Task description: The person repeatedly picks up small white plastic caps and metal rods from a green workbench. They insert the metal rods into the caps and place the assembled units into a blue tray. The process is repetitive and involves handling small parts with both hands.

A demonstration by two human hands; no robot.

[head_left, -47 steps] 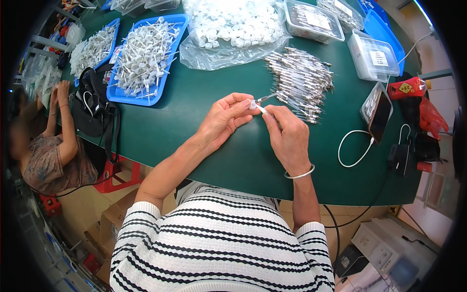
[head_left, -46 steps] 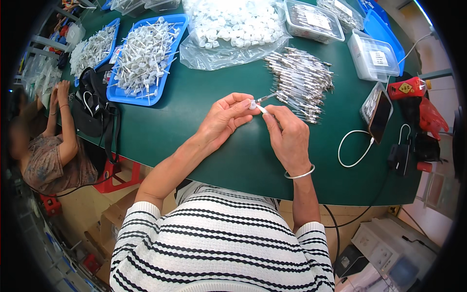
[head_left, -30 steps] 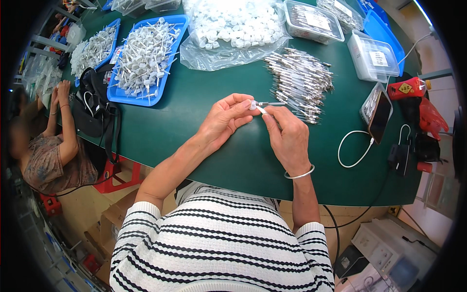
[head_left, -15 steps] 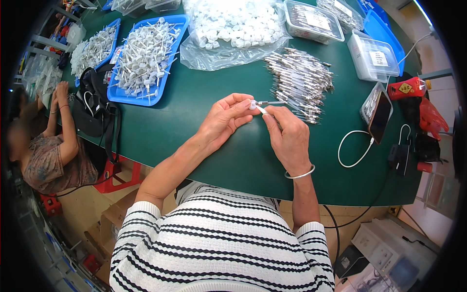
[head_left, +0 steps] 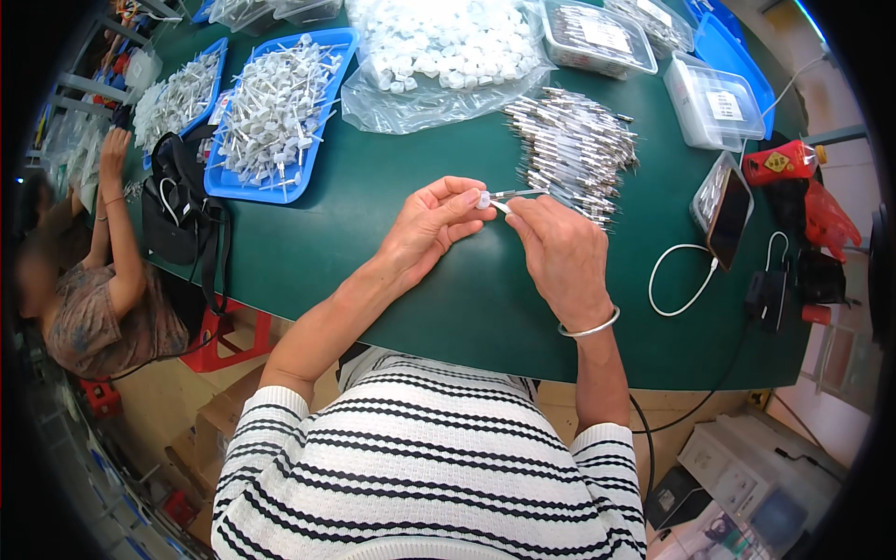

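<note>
Over the green table (head_left: 439, 308), a white cap (head_left: 483, 200) sits between left fingers (head_left: 460, 203).

Tray (head_left: 250, 193) left of plastic bag (head_left: 401, 118); rod pile (head_left: 574, 154) before tub (head_left: 640, 69).

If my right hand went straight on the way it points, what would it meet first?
Your right hand would probably meet the small white piece in your left hand, though depth is unclear.

The wearer's 2 hands (head_left: 429, 222), 1 held cap (head_left: 483, 199) and 1 phone (head_left: 732, 224) are visible.
</note>
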